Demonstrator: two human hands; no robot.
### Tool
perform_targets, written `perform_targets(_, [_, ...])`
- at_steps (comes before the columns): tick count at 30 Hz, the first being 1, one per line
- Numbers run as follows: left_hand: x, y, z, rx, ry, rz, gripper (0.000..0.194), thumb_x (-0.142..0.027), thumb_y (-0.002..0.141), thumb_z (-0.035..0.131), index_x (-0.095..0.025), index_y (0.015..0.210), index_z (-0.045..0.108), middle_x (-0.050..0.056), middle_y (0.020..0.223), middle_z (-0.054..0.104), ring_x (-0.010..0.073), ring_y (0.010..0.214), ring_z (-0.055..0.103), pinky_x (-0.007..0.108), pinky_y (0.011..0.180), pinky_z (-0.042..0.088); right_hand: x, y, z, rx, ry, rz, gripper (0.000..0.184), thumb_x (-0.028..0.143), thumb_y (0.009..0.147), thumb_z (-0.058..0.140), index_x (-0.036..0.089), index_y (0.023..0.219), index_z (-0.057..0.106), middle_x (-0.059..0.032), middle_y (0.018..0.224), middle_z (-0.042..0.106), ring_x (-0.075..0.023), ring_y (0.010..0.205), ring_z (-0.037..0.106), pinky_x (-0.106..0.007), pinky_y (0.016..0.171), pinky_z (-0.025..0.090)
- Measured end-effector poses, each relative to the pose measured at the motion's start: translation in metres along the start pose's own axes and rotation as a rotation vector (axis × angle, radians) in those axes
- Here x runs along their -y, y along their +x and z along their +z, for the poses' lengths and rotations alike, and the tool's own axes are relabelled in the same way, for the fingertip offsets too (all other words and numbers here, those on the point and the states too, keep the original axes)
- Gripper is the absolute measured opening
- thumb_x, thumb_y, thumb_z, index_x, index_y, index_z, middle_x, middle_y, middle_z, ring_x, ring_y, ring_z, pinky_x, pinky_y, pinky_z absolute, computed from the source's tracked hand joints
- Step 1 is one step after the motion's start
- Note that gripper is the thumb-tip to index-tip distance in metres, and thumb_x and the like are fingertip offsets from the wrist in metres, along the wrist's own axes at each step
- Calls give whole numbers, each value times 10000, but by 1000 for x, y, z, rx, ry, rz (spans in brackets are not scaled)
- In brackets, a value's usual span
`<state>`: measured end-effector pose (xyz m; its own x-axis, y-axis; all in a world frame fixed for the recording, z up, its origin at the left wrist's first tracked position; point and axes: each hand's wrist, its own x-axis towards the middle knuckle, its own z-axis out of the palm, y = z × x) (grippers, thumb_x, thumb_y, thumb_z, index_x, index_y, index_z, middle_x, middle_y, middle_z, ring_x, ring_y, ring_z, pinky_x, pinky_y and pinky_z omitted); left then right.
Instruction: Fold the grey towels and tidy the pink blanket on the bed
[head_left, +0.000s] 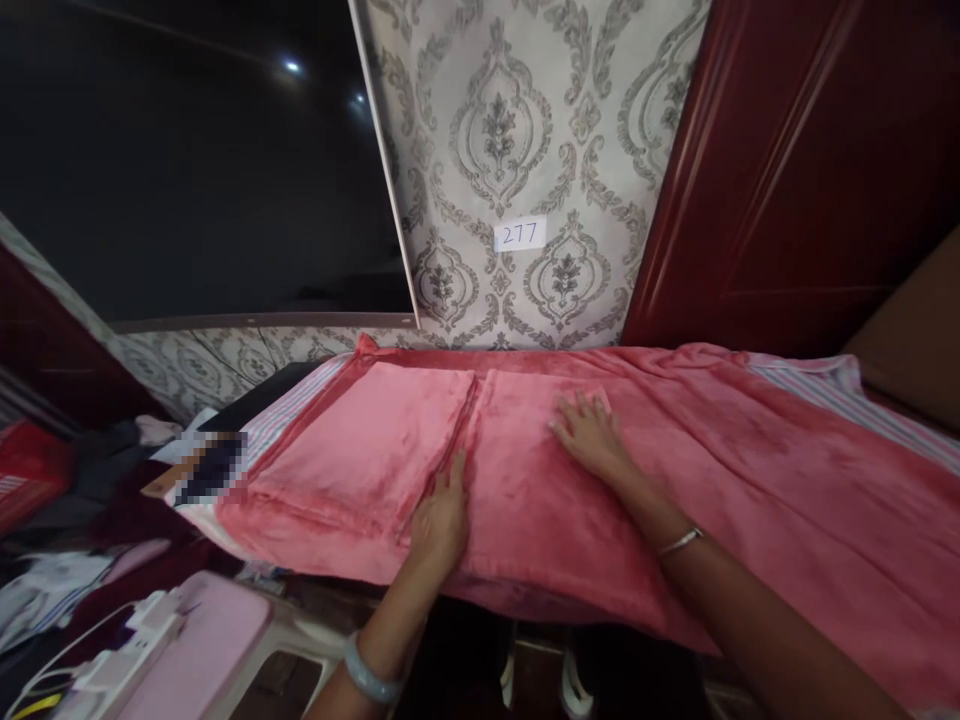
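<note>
A pink fleece blanket (750, 480) covers a table against the wall. On its left part lies a folded pink fleece piece (367, 450), with a second flat folded layer (525, 470) beside it. My left hand (441, 515) lies flat and open along the seam between the two folded pieces, a pale bangle on its wrist. My right hand (589, 432) rests open, fingers spread, on the right folded layer, with a thin silver bracelet on that wrist.
Patterned wallpaper with a label reading 277 (520, 234) is behind the table. A dark window (187, 160) is at the left, a red door (810, 170) at the right. A pink stool (195, 640), cables and cluttered cloth lie at the lower left.
</note>
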<state>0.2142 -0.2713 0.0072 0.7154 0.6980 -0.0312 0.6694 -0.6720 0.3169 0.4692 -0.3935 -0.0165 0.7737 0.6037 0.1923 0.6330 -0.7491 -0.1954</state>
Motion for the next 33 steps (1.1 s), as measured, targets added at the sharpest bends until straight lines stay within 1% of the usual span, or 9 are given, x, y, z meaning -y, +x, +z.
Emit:
perform_targets(3, [-2, 2, 3, -5, 79, 9, 637, -204, 991, 381, -305, 1611, 278, 174, 1458, 567, 300, 1140, 686, 426, 929, 558, 4, -29, 7, 19, -60, -39, 660, 578, 1024, 364, 288, 1616, 325, -90, 1691, 216, -408, 1530, 190, -613, 1189, 240])
perform_targets(6, [4, 4, 8, -16, 99, 15, 612, -243, 991, 416, -261, 1596, 321, 200, 1402, 588, 309, 1056, 713, 433, 867, 579, 3, -43, 13, 30, -105, -38, 646, 557, 1028, 372, 292, 1615, 326, -72, 1690, 222, -398, 1531, 192, -595, 1190, 251])
perform_targets(12, [17, -2, 12, -102, 1, 104, 621, -217, 973, 445, -185, 1583, 333, 203, 1371, 609, 299, 1068, 709, 403, 860, 575, -1, -40, 17, 4, -121, -48, 646, 558, 1025, 366, 300, 1616, 324, -60, 1682, 249, -386, 1526, 214, -590, 1193, 254])
perform_targets(16, [24, -6, 15, -171, -39, 214, 617, -217, 955, 477, -181, 1561, 369, 194, 1380, 603, 286, 1132, 682, 369, 863, 576, -5, -38, 23, -28, -107, -61, 647, 574, 1022, 350, 307, 1611, 336, -57, 1680, 260, -385, 1521, 224, -588, 1187, 263])
perform_targets(21, [23, -11, 20, -145, 61, 162, 551, -229, 973, 436, -169, 1521, 451, 185, 1257, 651, 284, 954, 723, 393, 784, 595, -7, -38, 27, -29, -108, -63, 648, 577, 1018, 362, 310, 1607, 343, -58, 1676, 270, -381, 1521, 227, -583, 1188, 259])
perform_targets(24, [25, -17, 21, -183, 58, 220, 545, -212, 964, 436, -160, 1505, 474, 177, 1214, 663, 279, 935, 719, 402, 795, 599, -7, -38, 28, -45, -114, -67, 642, 564, 1015, 375, 300, 1600, 364, -53, 1672, 282, -389, 1516, 237, -571, 1184, 275])
perform_targets(29, [47, -20, 9, -441, 11, 393, 475, -216, 949, 457, -195, 1407, 580, 154, 1264, 664, 284, 1125, 655, 453, 975, 550, -8, -38, 32, -83, -137, -81, 629, 545, 1012, 379, 301, 1591, 382, -54, 1662, 307, -382, 1513, 250, -574, 1180, 284])
perform_targets(31, [60, -14, 1, -531, 50, 372, 473, -217, 947, 458, -182, 1403, 579, 169, 1359, 631, 313, 1266, 586, 506, 1068, 487, -8, -38, 33, -80, -135, -81, 634, 545, 1010, 372, 300, 1595, 374, -55, 1661, 309, -376, 1516, 248, -579, 1177, 291])
perform_targets(33, [73, -8, 0, -550, 109, 317, 501, -226, 938, 479, -152, 1427, 555, 192, 1469, 560, 343, 1388, 494, 551, 1137, 412, -8, -37, 34, -76, -134, -77, 636, 540, 1011, 363, 294, 1597, 370, -58, 1661, 307, -376, 1517, 247, -583, 1175, 295])
